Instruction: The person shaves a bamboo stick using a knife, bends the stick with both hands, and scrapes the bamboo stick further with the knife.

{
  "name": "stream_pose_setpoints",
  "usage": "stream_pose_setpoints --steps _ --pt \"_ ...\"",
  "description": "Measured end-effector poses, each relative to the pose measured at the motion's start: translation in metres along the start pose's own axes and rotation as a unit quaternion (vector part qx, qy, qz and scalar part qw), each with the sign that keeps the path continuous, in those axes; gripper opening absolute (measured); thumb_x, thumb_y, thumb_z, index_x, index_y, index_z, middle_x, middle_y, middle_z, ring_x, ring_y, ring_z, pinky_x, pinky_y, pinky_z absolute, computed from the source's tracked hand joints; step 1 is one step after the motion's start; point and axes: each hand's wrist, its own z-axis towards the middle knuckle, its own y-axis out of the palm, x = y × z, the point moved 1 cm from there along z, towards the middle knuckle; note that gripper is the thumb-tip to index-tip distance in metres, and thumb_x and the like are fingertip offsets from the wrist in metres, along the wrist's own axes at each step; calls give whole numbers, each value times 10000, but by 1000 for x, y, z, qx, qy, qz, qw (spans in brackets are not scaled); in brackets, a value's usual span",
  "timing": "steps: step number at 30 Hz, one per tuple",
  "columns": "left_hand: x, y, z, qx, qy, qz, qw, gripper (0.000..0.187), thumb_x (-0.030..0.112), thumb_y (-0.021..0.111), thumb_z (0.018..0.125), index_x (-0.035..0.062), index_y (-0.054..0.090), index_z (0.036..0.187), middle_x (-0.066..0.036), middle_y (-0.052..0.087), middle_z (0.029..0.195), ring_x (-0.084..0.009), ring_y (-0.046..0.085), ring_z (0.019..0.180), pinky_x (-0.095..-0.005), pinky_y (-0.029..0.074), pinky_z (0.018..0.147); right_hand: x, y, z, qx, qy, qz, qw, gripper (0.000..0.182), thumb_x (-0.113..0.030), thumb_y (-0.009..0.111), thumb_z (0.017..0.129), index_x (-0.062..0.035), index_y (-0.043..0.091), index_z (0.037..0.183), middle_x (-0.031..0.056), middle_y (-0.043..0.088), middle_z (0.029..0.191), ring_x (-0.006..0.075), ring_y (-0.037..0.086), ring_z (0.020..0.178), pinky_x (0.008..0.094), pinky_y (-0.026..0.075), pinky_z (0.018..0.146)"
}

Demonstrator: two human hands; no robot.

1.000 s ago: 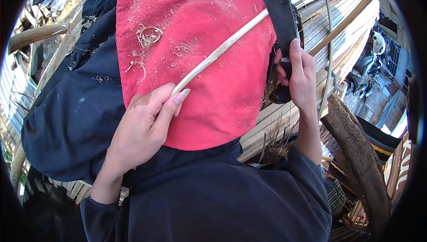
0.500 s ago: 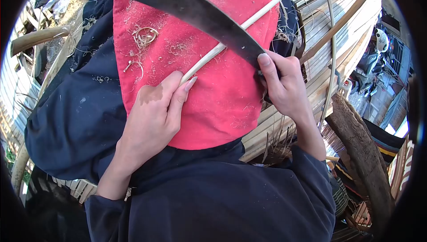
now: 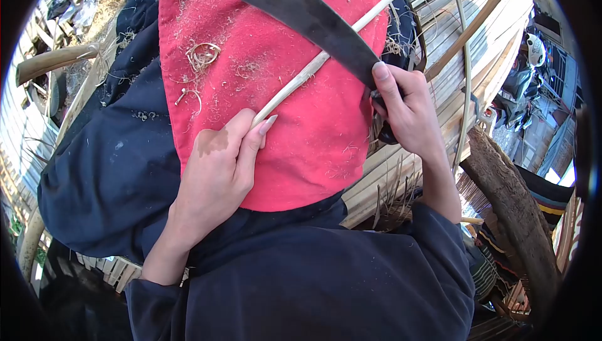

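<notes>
My left hand (image 3: pixel 219 162) is closed around the near end of a thin pale wooden stick (image 3: pixel 291 85). The stick slants up and away to the right, over a red cloth (image 3: pixel 295 153) on my lap. In my right hand (image 3: pixel 407 106) is a machete (image 3: pixel 295 5) with a long, dark, curved blade, my thumb pressed on the blade near the handle. The blade crosses over the stick and runs out of view at the top; its handle is mostly hidden by my fingers. Curled wood shavings (image 3: pixel 202 57) lie scattered on the cloth.
Split pale bamboo strips (image 3: pixel 370 181) spread out on the right, with a long pole (image 3: pixel 476 27) across them. A rough log (image 3: pixel 514 206) leans at lower right. A cut branch (image 3: pixel 56 63) sticks out on the left. Assorted belongings (image 3: pixel 527 84) lie at far right.
My right hand and the machete have shifted slightly up and to the right along the stick. My left hand keeps its hold in nearly the same place.
</notes>
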Motion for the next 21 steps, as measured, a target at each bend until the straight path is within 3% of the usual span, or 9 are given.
stream_pose_setpoints --steps 3,5,6,9,11,12,15,21 --pt "4 2 -1 4 -5 -10 1000 187 100 492 1010 -30 613 950 -123 536 642 -242 532 538 -366 392 555 12 -10 7 14 84 98 992 559 -415 444 1048 42 613 773 17 460 522 78 427 489 286 345 479" --pt "5 3 -1 8 4 -16 1000 196 103 488 1012 -32 618 957 -124 539 644 -235 542 544 -366 398 560 5 0 -2 -15 97 70 993 558 -413 440 1052 42 591 766 10 475 547 81 428 505 289 347 488" --pt "3 4 0 8 10 -19 1000 201 106 486 1013 -33 619 958 -125 540 644 -232 546 546 -366 401 562 5 10 -7 -32 30 38 998 562 -411 435 1054 41 570 748 2 477 559 77 425 520 290 346 494" --pt "1 6 -3 14 12 -36 999 213 112 476 1017 -33 621 958 -130 548 649 -247 554 554 -372 409 569 9 3 -7 -25 63 48 997 563 -411 429 1056 43 558 749 -1 466 551 81 409 515 282 343 496" --pt "0 7 -4 14 11 -28 999 217 112 471 1017 -32 622 959 -134 553 654 -261 557 559 -376 412 573 10 -5 0 -18 123 146 981 558 -409 429 1057 46 543 755 -3 464 557 84 407 523 283 345 503" --pt "0 7 -2 12 14 -12 1000 216 111 471 1016 -32 623 959 -136 555 655 -267 558 561 -378 412 574 16 -5 2 -4 110 177 978 568 -429 408 1060 26 545 748 -11 454 557 69 402 509 267 337 488" --pt "0 8 2 11 15 14 1000 214 108 468 1014 -29 624 962 -142 556 655 -280 562 565 -386 412 576 11 19 -4 -47 55 94 993 593 -465 381 1059 0 563 739 -20 440 550 50 393 479 247 323 462" --pt "4 8 9 13 32 17 999 203 106 470 1010 -26 622 978 -163 546 640 -306 564 556 -410 404 565 7 -2 2 -60 137 146 978 561 -430 411 1059 13 569 753 -26 448 556 64 418 541 260 344 500"
